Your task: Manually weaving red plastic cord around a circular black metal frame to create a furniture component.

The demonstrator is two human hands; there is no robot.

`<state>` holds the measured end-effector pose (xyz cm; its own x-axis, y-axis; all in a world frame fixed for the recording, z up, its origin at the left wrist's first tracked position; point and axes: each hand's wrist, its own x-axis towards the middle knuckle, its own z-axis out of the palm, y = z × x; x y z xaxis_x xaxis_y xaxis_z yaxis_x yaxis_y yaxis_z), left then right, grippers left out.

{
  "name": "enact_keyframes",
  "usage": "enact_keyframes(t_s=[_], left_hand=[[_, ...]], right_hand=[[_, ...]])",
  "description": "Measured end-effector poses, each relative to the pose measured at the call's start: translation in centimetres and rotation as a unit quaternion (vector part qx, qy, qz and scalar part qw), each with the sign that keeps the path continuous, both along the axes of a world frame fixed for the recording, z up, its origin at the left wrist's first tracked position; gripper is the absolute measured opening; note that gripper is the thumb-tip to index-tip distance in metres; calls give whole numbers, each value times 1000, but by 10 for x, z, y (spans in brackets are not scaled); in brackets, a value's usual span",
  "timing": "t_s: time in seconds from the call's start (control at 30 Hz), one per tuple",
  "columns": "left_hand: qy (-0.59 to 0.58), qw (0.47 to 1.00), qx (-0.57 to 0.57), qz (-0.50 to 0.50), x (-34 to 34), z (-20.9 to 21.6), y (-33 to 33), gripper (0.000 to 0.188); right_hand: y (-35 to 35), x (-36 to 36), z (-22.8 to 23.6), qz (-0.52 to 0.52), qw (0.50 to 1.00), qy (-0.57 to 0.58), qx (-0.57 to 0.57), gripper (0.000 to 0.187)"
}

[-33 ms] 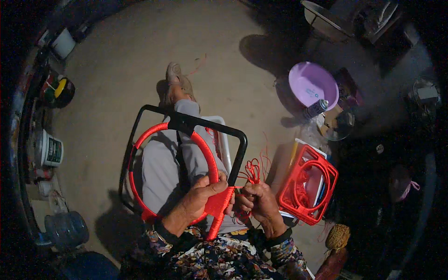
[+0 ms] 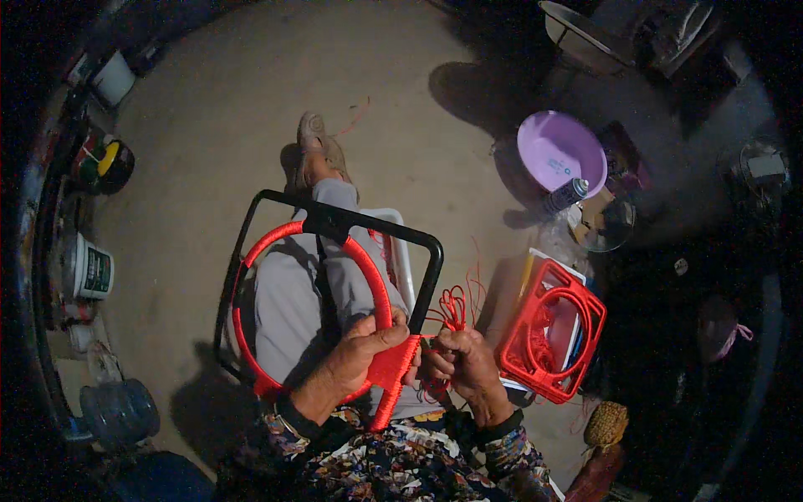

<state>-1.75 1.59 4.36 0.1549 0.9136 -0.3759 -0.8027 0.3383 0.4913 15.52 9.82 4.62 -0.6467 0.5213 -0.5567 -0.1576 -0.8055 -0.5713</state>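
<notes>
Nothing has visibly moved since the earlier frame. Red cord covers most of the ring and the five-o'clock corner of the black frame; its twelve-o'clock bar is bare, so wrapping looks partial. It sits over grey trousers, left hand closed round that corner, right hand at four o'clock, fingers curled tight on looped cord.

A frame spans a person's legs. Right of it lie stacked frames, a basin beyond them
</notes>
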Motion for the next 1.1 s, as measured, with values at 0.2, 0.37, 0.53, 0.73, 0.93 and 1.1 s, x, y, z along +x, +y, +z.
enact_keyframes(t_s=[0.2,0.37,0.53,0.73,0.93,1.1], left_hand=[[8,1000,-8,-5,1,8,1,22],[21,999,-33,10,2,12,-1,20],[25,998,-51,25,3,10,-2,20],[31,997,-60,39,4,13,-3,17],[6,997,-55,52,2,15,-6,15],[9,997,-59,46,3,12,-5,15]], right_hand=[[-2,0,8,3,999,-25,26,28],[-4,2,5,-4,1000,-7,28,21],[-3,3,0,1,1000,-5,25,22],[-2,3,8,5,998,-27,62,21],[-3,1,15,11,989,-79,121,16],[-5,2,-9,14,998,-20,66,20]])
